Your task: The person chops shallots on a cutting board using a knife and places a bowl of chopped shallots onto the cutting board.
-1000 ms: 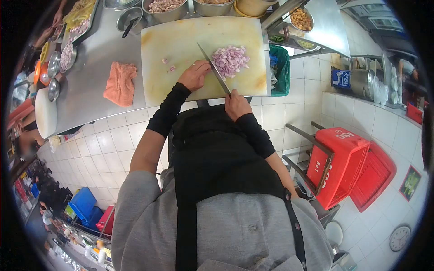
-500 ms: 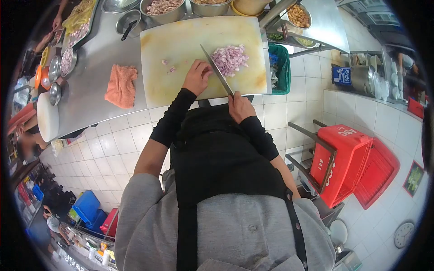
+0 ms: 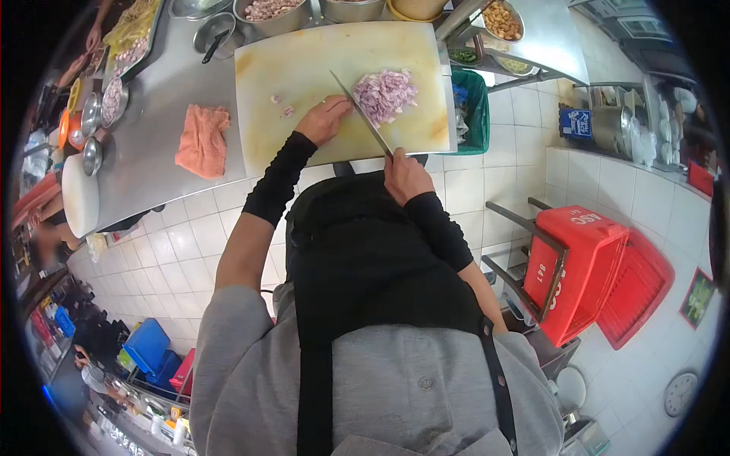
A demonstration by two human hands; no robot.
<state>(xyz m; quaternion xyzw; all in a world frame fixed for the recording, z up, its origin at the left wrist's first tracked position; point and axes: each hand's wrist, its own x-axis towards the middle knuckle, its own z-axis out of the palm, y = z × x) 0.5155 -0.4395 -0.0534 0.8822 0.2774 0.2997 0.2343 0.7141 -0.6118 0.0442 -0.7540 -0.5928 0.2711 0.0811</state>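
Observation:
A large pale cutting board (image 3: 304, 61) lies at the counter's edge, with a pile of chopped purple-white onion (image 3: 385, 94) on its right half. My right hand (image 3: 406, 177) is closed round the handle of a knife (image 3: 360, 112), whose blade slants up and left along the pile's left side. Just left of the blade is my left hand (image 3: 323, 120), its fingers pressed together and the fingertips close to the steel. Whether something is under those fingertips is too small to tell. Two small onion bits (image 3: 288, 111) rest near the board's left side.
An orange cloth (image 3: 203, 141) lies on the steel counter (image 3: 152, 129) left of the board. Metal bowls stand behind and far left. A green-lined bin (image 3: 475, 114) is right of the board. A red crate (image 3: 574, 273) stands at the right. Another person's arm shows at the far left.
My left hand moved up towards the blade from its position half a second ago, its fingers now flatter. The knife tip has shifted slightly left. The view has shifted slightly.

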